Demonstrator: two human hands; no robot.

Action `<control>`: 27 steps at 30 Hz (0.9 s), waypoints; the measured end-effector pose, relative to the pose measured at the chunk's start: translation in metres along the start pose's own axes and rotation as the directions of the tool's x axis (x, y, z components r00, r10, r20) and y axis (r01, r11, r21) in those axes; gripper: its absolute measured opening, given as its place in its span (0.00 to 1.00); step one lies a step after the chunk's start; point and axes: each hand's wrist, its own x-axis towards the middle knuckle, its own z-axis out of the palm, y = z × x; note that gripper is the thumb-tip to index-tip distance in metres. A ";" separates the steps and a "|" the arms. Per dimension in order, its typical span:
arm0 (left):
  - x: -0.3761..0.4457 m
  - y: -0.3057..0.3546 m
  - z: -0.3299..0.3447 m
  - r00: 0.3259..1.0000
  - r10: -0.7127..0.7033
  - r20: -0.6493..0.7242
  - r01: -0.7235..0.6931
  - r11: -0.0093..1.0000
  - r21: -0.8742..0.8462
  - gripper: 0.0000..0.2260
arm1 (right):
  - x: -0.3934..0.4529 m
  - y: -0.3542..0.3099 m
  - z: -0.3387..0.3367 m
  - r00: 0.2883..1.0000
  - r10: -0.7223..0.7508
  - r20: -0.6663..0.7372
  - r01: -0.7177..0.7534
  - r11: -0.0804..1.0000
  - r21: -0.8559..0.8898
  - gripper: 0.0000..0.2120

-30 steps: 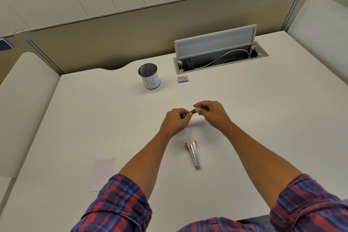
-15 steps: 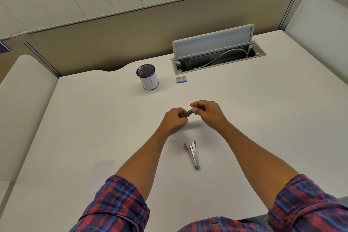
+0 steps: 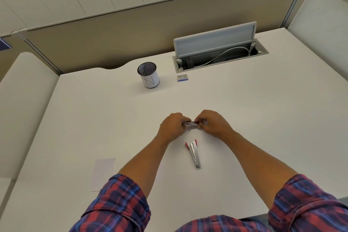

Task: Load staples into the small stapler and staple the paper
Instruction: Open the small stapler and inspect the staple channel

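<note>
Both hands pinch a short strip of staples [image 3: 191, 123] between their fingertips, the left hand [image 3: 172, 126] taking one end and the right hand [image 3: 213, 123] the other, the strip held level just above a white desk [image 3: 254, 118]. Directly below the hands, nearer the person, a small stapler [image 3: 194, 152] lies on the desk, opened out, with its silver metal channel facing up and its red ends pointing away toward the hands. A sheet of white paper [image 3: 102, 173] lies flat on the desk to the left, beside the left forearm and well apart from the stapler. Farther back stand a white cylindrical pen cup with a dark mesh rim [image 3: 148, 77] and, to its right, a small blue-and-white staple box [image 3: 182, 78], just in front of an open cable tray [image 3: 218, 56] set into the desk. Rolled plaid sleeves [image 3: 116, 203] cover both upper forearms.
</note>
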 end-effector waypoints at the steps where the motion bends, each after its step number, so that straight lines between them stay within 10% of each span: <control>1: 0.000 -0.002 0.000 1.000 0.017 -0.020 -0.017 0.999 0.033 0.16 | 0.002 -0.002 -0.001 0.999 -0.033 -0.022 0.032 0.998 -0.057 0.09; 6: 0.003 -0.006 -0.004 0.999 0.006 -0.041 -0.004 0.999 0.049 0.16 | 0.011 -0.003 -0.007 0.998 0.003 0.063 0.009 0.983 -0.183 0.10; 20: 0.007 -0.008 -0.008 0.995 -0.043 -0.092 0.051 0.996 0.080 0.14 | 0.022 0.011 -0.015 0.965 0.258 -0.052 -0.232 0.926 0.297 0.04; 27: 0.003 -0.017 -0.005 0.994 -0.062 -0.092 0.071 0.993 0.092 0.14 | 0.019 0.014 -0.017 0.996 0.085 0.032 -0.086 0.995 0.041 0.08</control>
